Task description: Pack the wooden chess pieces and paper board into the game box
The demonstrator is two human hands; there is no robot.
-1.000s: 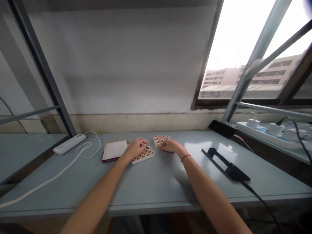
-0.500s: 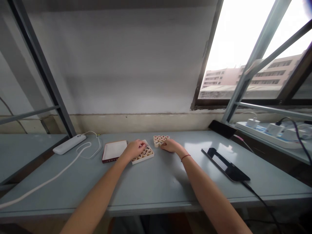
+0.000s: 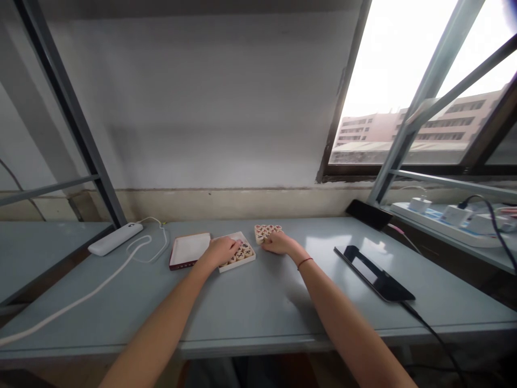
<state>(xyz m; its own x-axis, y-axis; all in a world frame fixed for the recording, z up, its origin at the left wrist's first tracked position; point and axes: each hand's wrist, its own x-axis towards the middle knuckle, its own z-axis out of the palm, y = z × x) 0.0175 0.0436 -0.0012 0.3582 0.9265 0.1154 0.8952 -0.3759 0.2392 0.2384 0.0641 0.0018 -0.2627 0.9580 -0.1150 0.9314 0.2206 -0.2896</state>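
Observation:
My left hand reaches over a shallow white box that holds Chinese chess pieces in rows. Its fingers are bent down at the box's back part, and what they hold, if anything, is hidden. Right of the box, a block of round cream Chinese chess pieces with red and dark characters stands on the desk. At the block's front right corner, my right hand has its fingers closed on a piece, mostly covered by the hand. The box lid, white inside with dark red sides, lies left of the box.
On the left lies a white power bank or adapter with a white cable. A black tablet with a cable rests on the right, and a dark flat device behind it. A power strip with chargers sits beyond the metal frame.
My left hand's fingers have drawn in and lowered at the box, baring more of its white back part. My right hand has shifted slightly left and down beside the block of pieces.

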